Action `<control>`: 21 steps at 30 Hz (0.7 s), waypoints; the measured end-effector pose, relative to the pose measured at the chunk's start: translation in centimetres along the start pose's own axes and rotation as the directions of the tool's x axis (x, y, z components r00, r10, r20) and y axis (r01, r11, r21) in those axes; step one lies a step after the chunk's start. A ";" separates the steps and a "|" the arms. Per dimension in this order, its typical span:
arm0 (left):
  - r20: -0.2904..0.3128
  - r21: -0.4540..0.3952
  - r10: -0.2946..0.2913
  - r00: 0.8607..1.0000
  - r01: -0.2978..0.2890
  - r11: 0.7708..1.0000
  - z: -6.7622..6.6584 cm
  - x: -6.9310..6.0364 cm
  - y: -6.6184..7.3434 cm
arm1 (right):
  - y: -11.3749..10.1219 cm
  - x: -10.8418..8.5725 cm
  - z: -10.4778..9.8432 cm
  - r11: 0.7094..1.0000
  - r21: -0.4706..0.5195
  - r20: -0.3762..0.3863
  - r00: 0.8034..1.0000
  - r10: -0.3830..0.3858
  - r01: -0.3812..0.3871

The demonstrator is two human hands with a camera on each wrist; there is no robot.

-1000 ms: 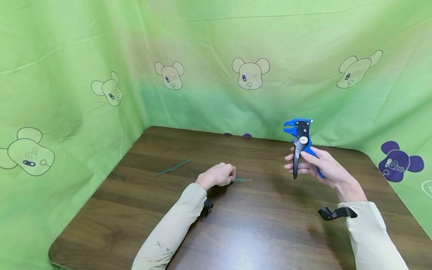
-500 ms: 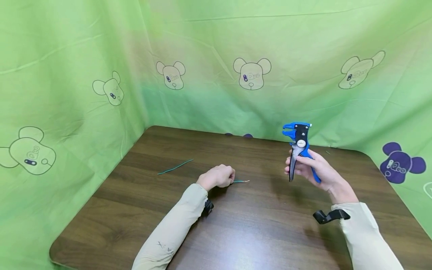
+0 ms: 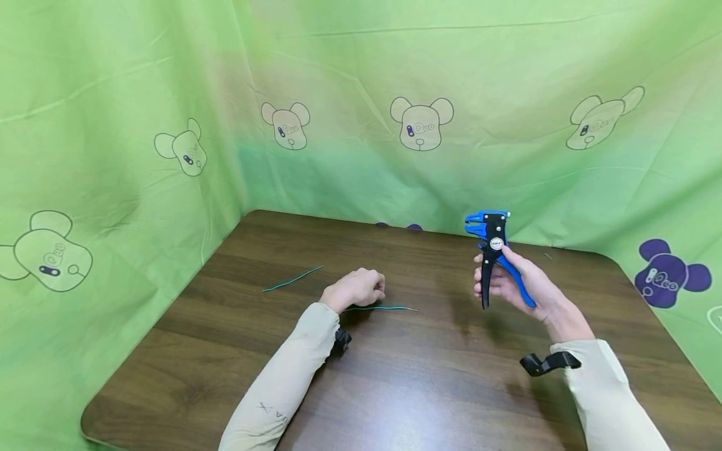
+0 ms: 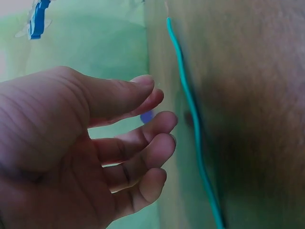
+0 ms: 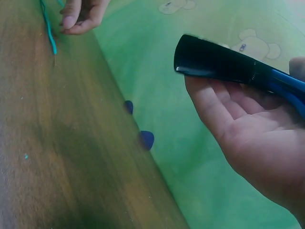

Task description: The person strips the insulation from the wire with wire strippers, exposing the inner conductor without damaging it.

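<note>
A green wire (image 3: 383, 307) with one bare copper end lies on the table just in front of my left hand (image 3: 355, 289). Loosely bent and apart from the wire, the fingers of that hand (image 4: 62, 138) have nothing between them in the left wrist view. My right hand (image 3: 533, 282) holds a blue and black wire stripper (image 3: 495, 235) upright above the table, its jaws apart and pointing left. In the right wrist view, a black handle of the stripper (image 5: 214, 59) lies across the curled fingers.
A second green wire (image 3: 293, 279) rests on the brown wooden table (image 3: 186, 369), left of my left hand. One tiny scrap (image 3: 548, 255) lies near the back right edge. Green printed cloth (image 3: 350, 75) hangs behind and beside the table.
My left hand has let go of the green wire and drawn slightly left and back, so more of the wire shows. The right hand has lowered the stripper a little, leftward.
</note>
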State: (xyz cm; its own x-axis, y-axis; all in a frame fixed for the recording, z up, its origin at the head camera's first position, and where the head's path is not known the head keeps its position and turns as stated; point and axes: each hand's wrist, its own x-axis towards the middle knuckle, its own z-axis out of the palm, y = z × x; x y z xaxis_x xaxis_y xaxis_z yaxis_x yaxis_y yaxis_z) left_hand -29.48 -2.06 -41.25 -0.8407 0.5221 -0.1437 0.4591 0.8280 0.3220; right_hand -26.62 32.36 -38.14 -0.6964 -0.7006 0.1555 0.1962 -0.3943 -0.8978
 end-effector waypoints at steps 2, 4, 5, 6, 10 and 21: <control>-0.004 -0.005 0.000 1.000 0.000 1.000 -0.1 0.0 -0.2 | 0.1 0.1 0.2 1.000 -0.029 -0.020 1.000 0.007 -0.007; -0.006 -0.012 0.003 1.000 -0.003 1.000 -0.2 0.0 -0.4 | 0.2 0.3 0.3 0.998 -0.065 -0.040 0.999 0.012 -0.015; -0.006 -0.018 0.003 1.000 -0.003 1.000 -0.3 0.0 -0.5 | 0.3 0.4 0.4 0.997 -0.077 -0.049 0.999 0.015 -0.019; -0.007 -0.023 0.002 1.000 -0.002 1.000 -0.4 0.0 -0.6 | 0.3 0.4 0.5 0.996 -0.086 -0.057 0.998 0.019 -0.024; -0.004 -0.052 -0.016 1.000 0.015 0.999 -0.8 -0.2 -1.1 | 0.5 0.4 0.7 0.993 -0.112 -0.072 0.997 0.026 -0.034; -0.065 -0.125 -0.045 0.997 0.037 0.992 -2.2 -0.8 -3.4 | 0.9 0.5 0.3 0.989 -0.139 -0.033 0.999 0.036 -0.041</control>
State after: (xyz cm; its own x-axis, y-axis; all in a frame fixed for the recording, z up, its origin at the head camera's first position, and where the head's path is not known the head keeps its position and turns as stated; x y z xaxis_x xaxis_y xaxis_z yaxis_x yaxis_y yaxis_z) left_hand -30.94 -5.72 -40.18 -0.8775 0.4697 -0.0974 0.3883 0.8147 0.4306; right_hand -26.59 31.48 -38.70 -0.7113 -0.6944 0.1091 0.1261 -0.2787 -0.9521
